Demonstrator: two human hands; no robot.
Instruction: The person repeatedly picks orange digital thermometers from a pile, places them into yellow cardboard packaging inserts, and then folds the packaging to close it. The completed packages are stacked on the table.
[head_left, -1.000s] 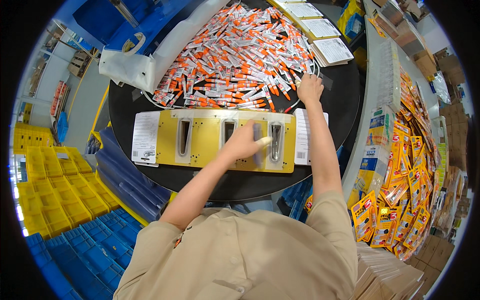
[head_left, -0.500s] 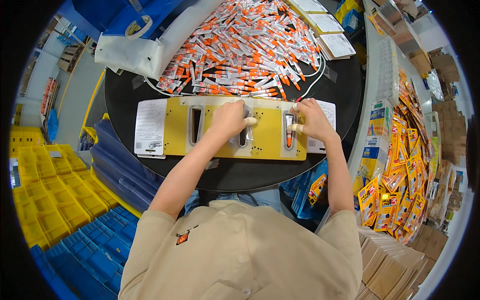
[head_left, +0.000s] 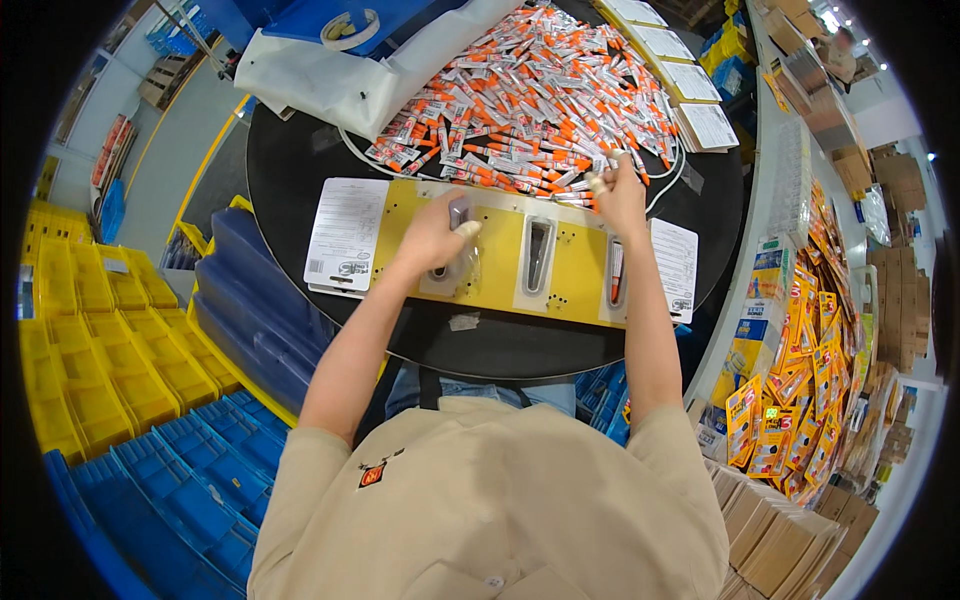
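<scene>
On the round black table lies a long yellow board (head_left: 497,285) with slots. My left hand (head_left: 432,238), finger wraps on its thumb, is closed on a clear plastic blister (head_left: 462,262) over the board's left slot. In the middle slot sits another clear blister (head_left: 538,258), with no tube showing in it. The right slot's blister holds a white tube with an orange cap (head_left: 615,272), partly covered by my right forearm. My right hand (head_left: 620,196) has its wrapped fingers pinched together at the near edge of the tube pile (head_left: 540,100); what they hold is hidden.
Printed white cards (head_left: 342,235) lie under both ends of the board. Stacked cards (head_left: 700,110) stand at the far right, and a white plastic sheet (head_left: 310,75) at the far left. Yellow bins (head_left: 100,370) and blue crates (head_left: 200,470) fill the left; orange blister packs (head_left: 800,400) heap at right.
My left hand has gone from the middle slot to the left slot. My right hand has left the right slot and reached forward to the tube pile. The view has shifted.
</scene>
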